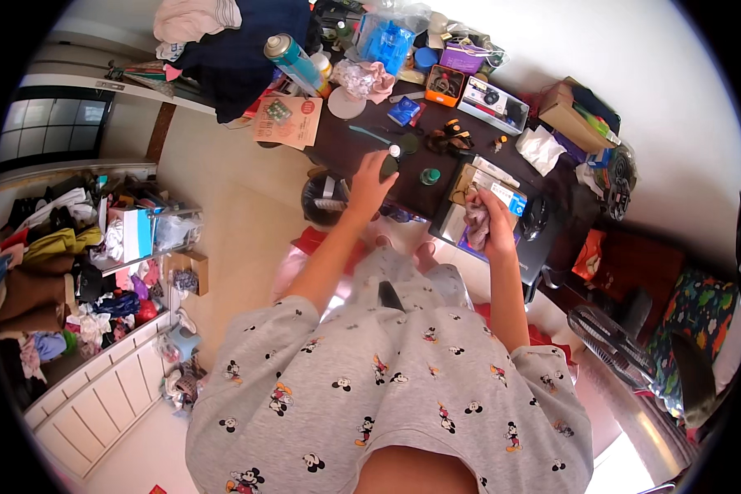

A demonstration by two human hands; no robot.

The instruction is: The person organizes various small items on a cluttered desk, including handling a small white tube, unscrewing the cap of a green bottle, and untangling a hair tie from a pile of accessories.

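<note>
Dark bottle [389, 162] clamped in your left hand [371, 183]; right hand [491, 216] fists a pinkish cloth [475, 216]. Loose green cap [430, 175] at 3 o'clock of the bottle: a swing could knock it off the cluttered table [362, 140].

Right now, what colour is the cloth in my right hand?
The cloth in your right hand looks dull pinkish-grey, best seen in the head view.

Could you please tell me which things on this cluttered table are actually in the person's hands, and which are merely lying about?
In hand:
- dark green bottle, held by the left hand
- crumpled pinkish cloth, gripped by the right hand

Lying about:
- green cap on the dark table
- spray can
- orange box
- blue plastic bag
</note>
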